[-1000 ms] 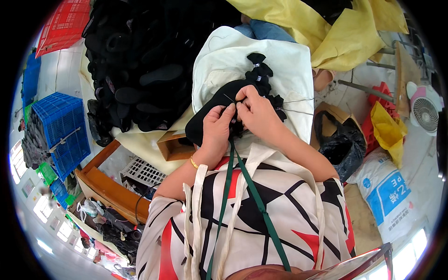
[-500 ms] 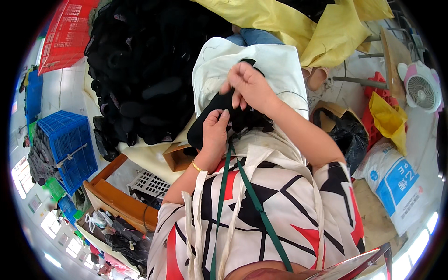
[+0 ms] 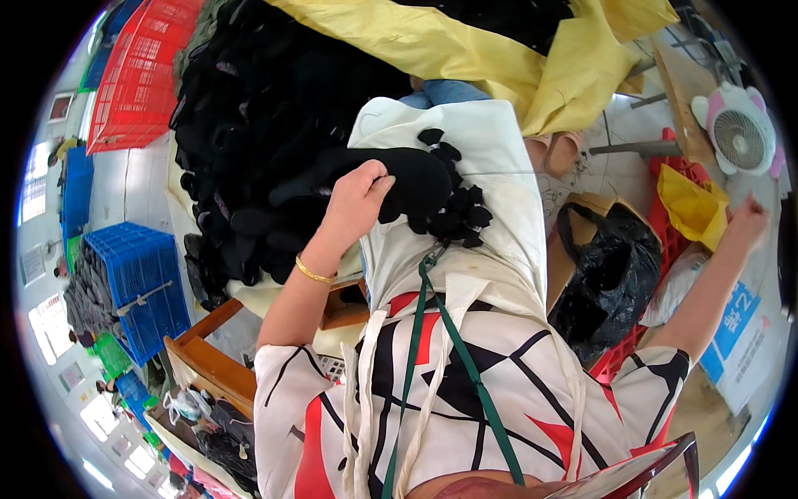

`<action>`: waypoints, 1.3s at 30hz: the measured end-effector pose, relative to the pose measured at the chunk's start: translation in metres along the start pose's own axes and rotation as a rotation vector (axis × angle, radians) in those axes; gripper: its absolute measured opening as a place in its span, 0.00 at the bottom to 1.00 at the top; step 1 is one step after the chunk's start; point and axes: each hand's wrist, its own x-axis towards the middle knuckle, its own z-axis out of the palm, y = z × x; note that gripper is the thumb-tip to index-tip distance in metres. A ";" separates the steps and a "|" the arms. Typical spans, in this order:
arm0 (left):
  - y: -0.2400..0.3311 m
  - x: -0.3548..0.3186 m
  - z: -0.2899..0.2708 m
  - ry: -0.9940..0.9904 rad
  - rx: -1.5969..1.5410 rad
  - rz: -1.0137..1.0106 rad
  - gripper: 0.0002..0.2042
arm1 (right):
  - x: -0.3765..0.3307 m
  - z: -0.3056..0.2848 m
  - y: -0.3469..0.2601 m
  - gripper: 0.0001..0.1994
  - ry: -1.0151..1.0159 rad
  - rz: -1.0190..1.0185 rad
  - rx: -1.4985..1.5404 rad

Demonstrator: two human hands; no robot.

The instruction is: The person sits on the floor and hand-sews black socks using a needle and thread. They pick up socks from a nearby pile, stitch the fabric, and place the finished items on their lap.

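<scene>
- Head view, with the clock dial centred on its middle: the left hand point(image 3: 359, 198) is at 11 o'clock, thumb and fingers pinched on the upper side of a black sole-shaped piece point(image 3: 420, 179), a gold bracelet point(image 3: 314, 272) round its wrist.
- The black sole-shaped piece lies at 12 o'clock, its rounded end pointing towards 3 over a white cloth point(image 3: 507, 200) across the lap; towards 9 it runs out against the dark heap, where its edge is hard to make out.
- The right hand point(image 3: 751, 218) is at 3 o'clock on an outstretched arm, well apart from the black sole-shaped piece. Its fingers look bent inward; whether anything is pinched between them, I cannot tell.
- At 2 o'clock, close to the middle, a cluster of small black bow-like bits point(image 3: 467, 212) lies on the white cloth, beside the rounded end.
- A large pile of black pieces point(image 3: 249, 108) fills the area between 10 and 11.
- A yellow sheet point(image 3: 573, 83) spreads between 12 and 2.
- A white and pink fan point(image 3: 740, 137) is between 2 and 3; a yellow bag point(image 3: 690, 212) is near 3.
- A black plastic bag point(image 3: 611, 270) sits in a cardboard box, nearer the middle at 3.
- A red crate point(image 3: 141, 75) is at 10, a blue crate point(image 3: 137, 287) just below 9.
</scene>
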 end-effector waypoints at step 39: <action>0.040 -0.007 0.093 -0.136 -0.129 -0.178 0.18 | -0.548 0.161 0.153 0.08 -1.394 -0.138 -0.878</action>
